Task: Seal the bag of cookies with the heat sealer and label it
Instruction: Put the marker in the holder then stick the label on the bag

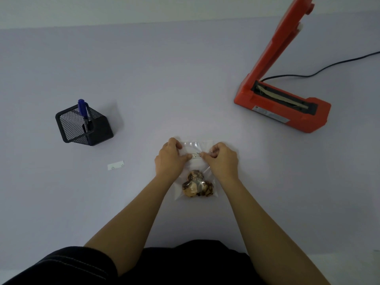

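I see the bag [202, 145] of cookies [197, 186] lying flat on the surface [185, 79] toward 6 o'clock. The left hand [170, 159] and right hand [222, 161] each pinch 1 end of the white label [196, 155] against its upper half. The red heat sealer [283, 108] stands open at 2 o'clock, well apart

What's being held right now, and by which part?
The label: left hand pinches its left end, right hand its right end, against the bag near its top.

clear bag of cookies [195, 182] flat on table, white label [197, 155] across it
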{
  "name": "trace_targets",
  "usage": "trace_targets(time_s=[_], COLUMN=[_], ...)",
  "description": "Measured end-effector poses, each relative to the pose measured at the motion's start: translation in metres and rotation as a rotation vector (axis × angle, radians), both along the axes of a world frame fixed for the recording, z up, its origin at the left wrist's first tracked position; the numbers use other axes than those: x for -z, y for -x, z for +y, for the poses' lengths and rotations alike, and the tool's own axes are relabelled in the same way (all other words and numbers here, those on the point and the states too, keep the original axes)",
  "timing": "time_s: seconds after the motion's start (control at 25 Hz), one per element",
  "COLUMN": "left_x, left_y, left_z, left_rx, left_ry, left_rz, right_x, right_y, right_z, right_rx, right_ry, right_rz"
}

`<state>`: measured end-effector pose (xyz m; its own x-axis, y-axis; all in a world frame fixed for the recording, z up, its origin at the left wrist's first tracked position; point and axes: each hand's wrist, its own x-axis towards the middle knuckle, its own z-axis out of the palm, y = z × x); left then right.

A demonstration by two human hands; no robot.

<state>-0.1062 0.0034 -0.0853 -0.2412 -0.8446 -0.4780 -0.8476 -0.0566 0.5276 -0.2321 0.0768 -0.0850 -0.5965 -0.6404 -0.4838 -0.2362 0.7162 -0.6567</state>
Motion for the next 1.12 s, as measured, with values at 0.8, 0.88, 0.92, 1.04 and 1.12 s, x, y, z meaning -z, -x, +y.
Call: trace_targets(time_s=[0.8,0.88,0.92,1.04,1.12], left_x=[-0.001,-0.001,-0.001,-0.001,0.000], left_y=[-0.001,-0.005,-0.006,-0.006,-0.004], left_z=[-0.011,-0.011,-0.011,-0.009,-0.009], left_rx=[-0.142,-0.117,-0.101,-0.078,-0.051], left_ry=[-0.110,-0.104,-0.095,-0.077,-0.069], left_rz=[0.082,0.106,0.111,0.128,0.106], right_x=[-0.002,-0.003,-0.002,-0.002,-0.002], right_y=[0.003,0.002,0.002,0.003,0.004], right_z=[-0.003,-0.003,-0.003,-0.004,-0.004], right_rx=[-0.013,-0.013,-0.017,-0.029,-0.033], right_ry=[-0.039,-0.041,-0.042,-0.046,-0.048], right_rz=[-0.007,-0.012,-0.012,-0.001,0.004])
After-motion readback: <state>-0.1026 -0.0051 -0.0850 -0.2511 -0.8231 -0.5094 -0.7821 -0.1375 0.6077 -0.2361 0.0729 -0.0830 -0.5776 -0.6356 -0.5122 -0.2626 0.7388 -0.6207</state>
